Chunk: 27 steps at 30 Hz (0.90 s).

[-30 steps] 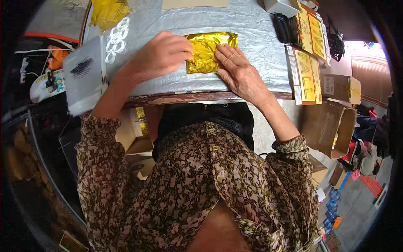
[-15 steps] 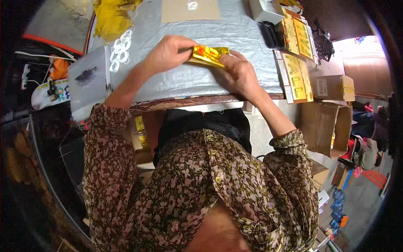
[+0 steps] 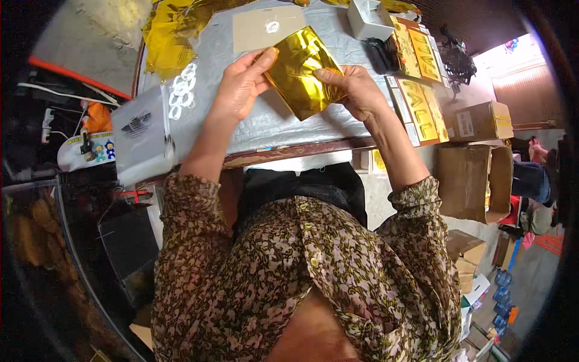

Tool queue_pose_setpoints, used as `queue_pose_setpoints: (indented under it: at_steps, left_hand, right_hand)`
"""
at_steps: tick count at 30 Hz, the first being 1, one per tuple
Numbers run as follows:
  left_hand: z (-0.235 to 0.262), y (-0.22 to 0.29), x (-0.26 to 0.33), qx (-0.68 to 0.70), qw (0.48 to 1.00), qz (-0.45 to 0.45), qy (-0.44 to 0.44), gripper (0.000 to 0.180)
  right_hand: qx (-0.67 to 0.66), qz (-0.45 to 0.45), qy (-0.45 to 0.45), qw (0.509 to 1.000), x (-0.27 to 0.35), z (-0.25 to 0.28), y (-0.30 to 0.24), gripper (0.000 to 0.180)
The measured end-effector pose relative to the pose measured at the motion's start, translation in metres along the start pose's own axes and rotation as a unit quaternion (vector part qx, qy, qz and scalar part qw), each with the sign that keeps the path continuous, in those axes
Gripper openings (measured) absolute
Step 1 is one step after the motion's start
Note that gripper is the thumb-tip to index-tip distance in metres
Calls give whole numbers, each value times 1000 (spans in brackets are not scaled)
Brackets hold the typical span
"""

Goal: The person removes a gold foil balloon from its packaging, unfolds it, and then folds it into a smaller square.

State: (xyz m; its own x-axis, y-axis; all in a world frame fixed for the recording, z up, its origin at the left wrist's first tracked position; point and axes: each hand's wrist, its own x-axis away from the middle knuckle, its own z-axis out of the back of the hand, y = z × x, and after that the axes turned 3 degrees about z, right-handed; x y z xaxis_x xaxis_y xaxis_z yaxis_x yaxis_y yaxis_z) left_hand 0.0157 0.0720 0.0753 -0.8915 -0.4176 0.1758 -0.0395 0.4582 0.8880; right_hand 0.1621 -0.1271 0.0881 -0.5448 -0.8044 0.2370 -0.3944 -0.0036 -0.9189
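A shiny gold foil packet (image 3: 295,75), flat and roughly square, is held tilted above the silver-covered table (image 3: 232,130). My left hand (image 3: 244,83) pinches its upper left edge between thumb and fingers. At the opposite side my right hand (image 3: 360,90) grips it, thumb lying on the front face and fingers behind. Whether anything lies inside the foil cannot be seen. Left of my left hand, white rings (image 3: 183,90) lie in a loose cluster on the table.
Yellow-gold foil (image 3: 166,48) is heaped at the far left, beside a cardboard sheet (image 3: 248,33) bearing a white ring. A white box (image 3: 369,21), a black case (image 3: 379,57) and gold-and-brown printed packages (image 3: 416,102) line the right side. Cardboard boxes (image 3: 464,181) stand beyond the table's right edge.
The foil packet has turned from a narrow, nearly edge-on strip to show its broad gold face. It stands higher in the view, and my right hand has shifted slightly right.
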Motion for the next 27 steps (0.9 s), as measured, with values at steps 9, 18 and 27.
queue_pose_setpoints:
  at_steps: [9,18,27]
  left_hand:
    - [-15,-28,8,142,986,-18,91,31]
    - [-14,-50,0,209,977,9,35,35]
    - [-6,-42,0,101,988,44,105,31]
  right_hand:
    - [-16,14,-30,999,6,6,21,20]
    - [-59,-23,-19,998,2,10,40,23]
    - [13,-42,-70,997,-32,28,18,50]
